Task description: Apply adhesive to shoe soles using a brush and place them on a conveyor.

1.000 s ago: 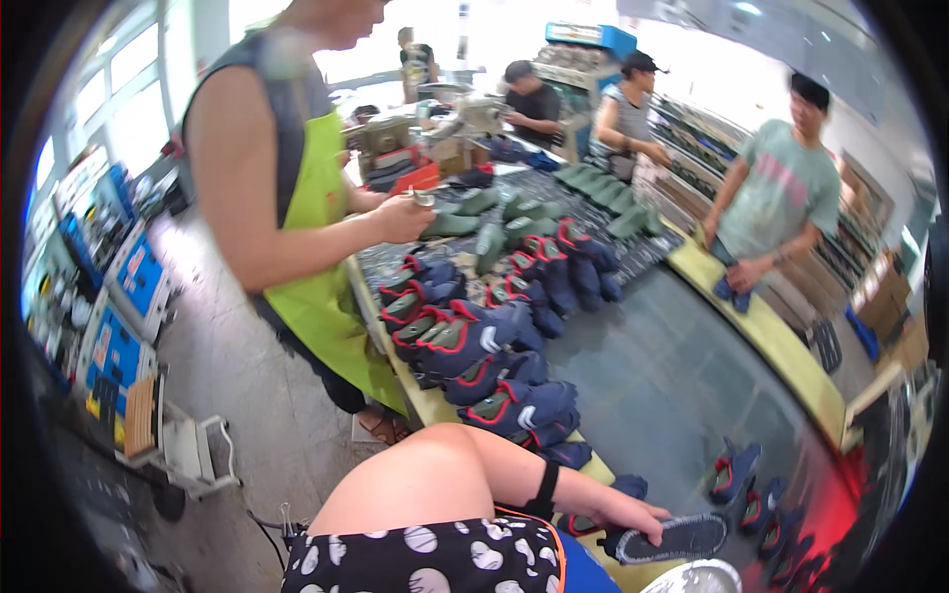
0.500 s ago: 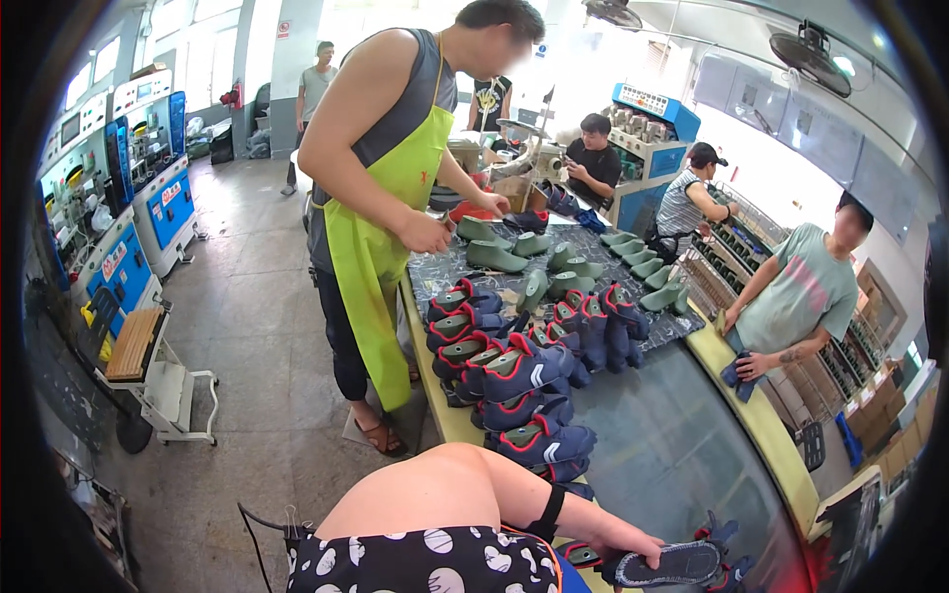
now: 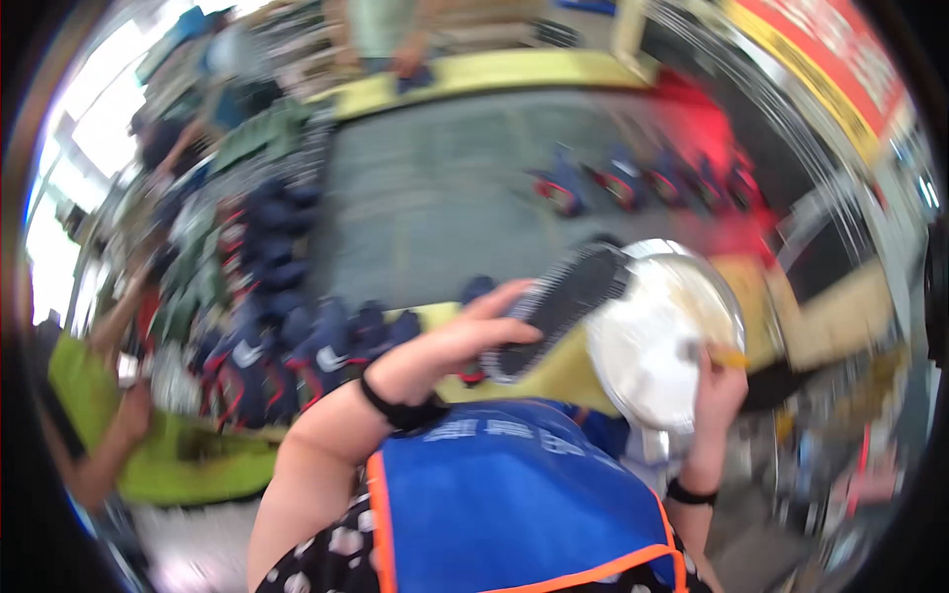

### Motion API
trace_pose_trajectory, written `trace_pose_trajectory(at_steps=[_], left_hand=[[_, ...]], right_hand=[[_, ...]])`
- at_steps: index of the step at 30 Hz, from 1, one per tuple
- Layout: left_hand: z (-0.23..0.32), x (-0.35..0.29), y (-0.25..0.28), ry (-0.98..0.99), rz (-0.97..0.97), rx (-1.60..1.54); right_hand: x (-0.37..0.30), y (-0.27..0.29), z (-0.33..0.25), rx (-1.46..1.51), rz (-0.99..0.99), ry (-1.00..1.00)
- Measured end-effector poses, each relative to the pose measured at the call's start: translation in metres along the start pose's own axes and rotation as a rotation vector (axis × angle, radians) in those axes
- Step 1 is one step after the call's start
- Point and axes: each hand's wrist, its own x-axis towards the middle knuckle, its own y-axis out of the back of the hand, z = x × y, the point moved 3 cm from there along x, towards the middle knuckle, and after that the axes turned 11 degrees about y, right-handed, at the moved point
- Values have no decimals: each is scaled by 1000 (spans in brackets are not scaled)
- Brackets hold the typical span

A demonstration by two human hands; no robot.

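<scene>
My left hand (image 3: 479, 331) grips a dark shoe (image 3: 568, 306), turned with its stitched underside showing. The shoe's far end reaches over the edge of a round bowl (image 3: 733, 306) of white paste or liquid (image 3: 638, 366). Over the bowl's right side, the fingers of my right hand (image 3: 720, 390) close round a yellow-handled tool, seemingly a brush (image 3: 730, 358). Its working end is blurred against the white, so whether it touches the contents cannot be made out.
A dark belt-like surface (image 3: 415, 217) stretches ahead, with several shoes (image 3: 618, 186) in a row under red light. Navy shoes (image 3: 267, 356) and green shoe lasts (image 3: 262, 136) crowd the left. A co-worker in a lime apron (image 3: 148, 465) stands left; another person (image 3: 381, 30) stands across.
My view has swung right and down, with blur. The shoe in my left hand is now beside the bowl. My right hand, the bowl and the yellow-handled tool have come into view.
</scene>
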Motion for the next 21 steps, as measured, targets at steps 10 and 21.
trace_pose_trajectory(at_steps=[10,21], left_hand=[[17,53,-30,169,-142,235],[20,55,-31,271,-199,225]], right_hand=[[36,9,-59,-23,152,221],[57,-18,-87,-54,-97,651]])
